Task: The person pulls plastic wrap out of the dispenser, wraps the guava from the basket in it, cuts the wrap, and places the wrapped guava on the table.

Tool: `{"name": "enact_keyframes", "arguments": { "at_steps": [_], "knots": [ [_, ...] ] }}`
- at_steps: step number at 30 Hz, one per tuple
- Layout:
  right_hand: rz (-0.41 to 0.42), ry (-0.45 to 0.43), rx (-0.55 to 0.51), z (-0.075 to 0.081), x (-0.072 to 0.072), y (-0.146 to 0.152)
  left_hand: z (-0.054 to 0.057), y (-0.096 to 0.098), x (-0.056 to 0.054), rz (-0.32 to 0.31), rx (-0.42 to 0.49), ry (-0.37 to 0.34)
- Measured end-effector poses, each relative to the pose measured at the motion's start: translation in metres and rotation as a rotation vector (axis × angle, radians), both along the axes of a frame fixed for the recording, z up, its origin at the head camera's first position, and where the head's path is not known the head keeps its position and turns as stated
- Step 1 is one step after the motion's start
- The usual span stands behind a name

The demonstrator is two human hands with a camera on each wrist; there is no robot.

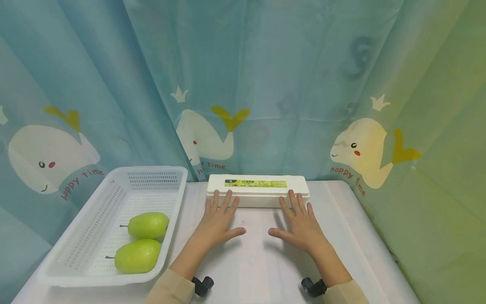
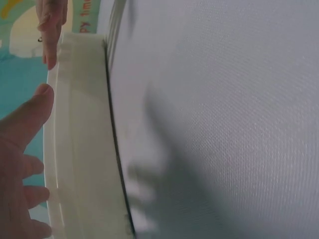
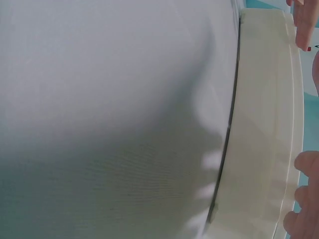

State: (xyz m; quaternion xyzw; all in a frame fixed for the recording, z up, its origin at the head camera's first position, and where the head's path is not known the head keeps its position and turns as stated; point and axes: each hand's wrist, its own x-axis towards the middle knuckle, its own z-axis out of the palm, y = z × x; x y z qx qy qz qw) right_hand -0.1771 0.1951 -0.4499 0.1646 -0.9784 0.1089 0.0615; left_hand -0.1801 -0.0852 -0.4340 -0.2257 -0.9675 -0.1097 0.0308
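Note:
A long white box (image 1: 258, 200) with a green and yellow label on its lid lies crosswise at the back of the table. My left hand (image 1: 218, 221) hovers by its front edge, left of centre, fingers spread and thumb pointing inward. Mirroring it on the right, my right hand (image 1: 301, 226) has its fingers spread too, and its fingertips overlap the lid's front edge. Neither hand holds anything. Whether the fingertips touch the box cannot be told. The left wrist view shows the box's plain front wall (image 2: 84, 129); the right wrist view shows the same wall (image 3: 264, 114).
A white perforated basket (image 1: 172, 223) stands on the left, with two green pear-shaped fruits (image 1: 148, 226) inside. A white cloth covers the table (image 1: 252, 270). Behind it hangs a blue-green curtain (image 1: 281, 84) printed with whales, continuing down the right side.

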Motion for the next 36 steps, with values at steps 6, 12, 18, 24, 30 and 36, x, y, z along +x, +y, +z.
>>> {"name": "enact_keyframes", "arguments": {
  "at_steps": [6, 12, 18, 24, 30, 36],
  "knots": [
    [-0.006, 0.015, 0.045, 0.001, -0.006, 0.001, -0.001, -0.001, -0.004, -0.005, 0.017, 0.0],
    [-0.007, 0.04, 0.064, 0.001, -0.01, 0.002, -0.004, -0.003, -0.008, 0.003, 0.012, -0.002],
    [-0.005, 0.044, 0.073, 0.0, -0.011, 0.002, -0.008, -0.002, -0.013, 0.003, 0.002, 0.011],
    [-0.011, 0.061, 0.084, -0.003, -0.015, 0.003, -0.012, -0.002, -0.018, 0.032, -0.017, 0.041],
    [-0.007, 0.08, 0.102, 0.001, -0.019, 0.003, -0.012, -0.002, -0.021, 0.032, -0.02, 0.046],
    [-0.004, 0.09, 0.125, 0.008, -0.023, 0.004, -0.003, -0.002, -0.023, 0.028, -0.01, 0.063]
  ]
}}
